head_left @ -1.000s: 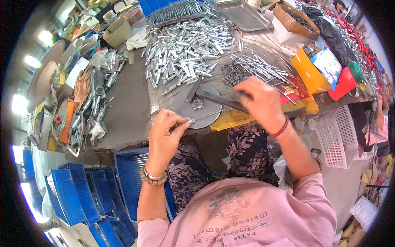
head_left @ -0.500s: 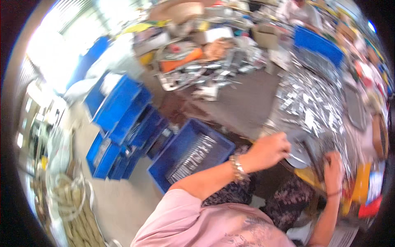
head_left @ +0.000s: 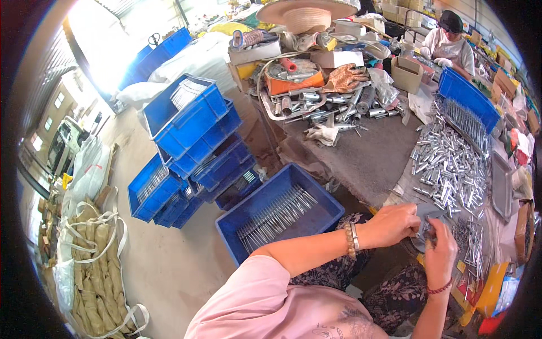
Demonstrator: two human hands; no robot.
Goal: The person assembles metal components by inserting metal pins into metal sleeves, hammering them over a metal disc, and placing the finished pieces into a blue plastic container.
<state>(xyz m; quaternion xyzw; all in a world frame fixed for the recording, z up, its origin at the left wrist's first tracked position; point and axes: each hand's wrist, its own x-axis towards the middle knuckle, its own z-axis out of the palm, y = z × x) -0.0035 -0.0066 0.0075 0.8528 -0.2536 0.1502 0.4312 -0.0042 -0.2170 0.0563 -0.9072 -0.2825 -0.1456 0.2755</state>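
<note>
1. The step in hand seems to be close handwork over the round plate (head_left: 427, 209), at the desk's (head_left: 361, 169) near edge.
2. The left hand (head_left: 395, 226) has its fingers pinched together at the plate's left; whether anything sits between them is hidden.
3. The right hand (head_left: 441, 253) curls its fingers around a dark piece (head_left: 431, 230), perhaps a tool.
4. Silver parts (head_left: 449, 169) lie heaped on the desk, beyond the plate.
5. The next move likely calls for a steady left pinch and a careful right hand.
</note>
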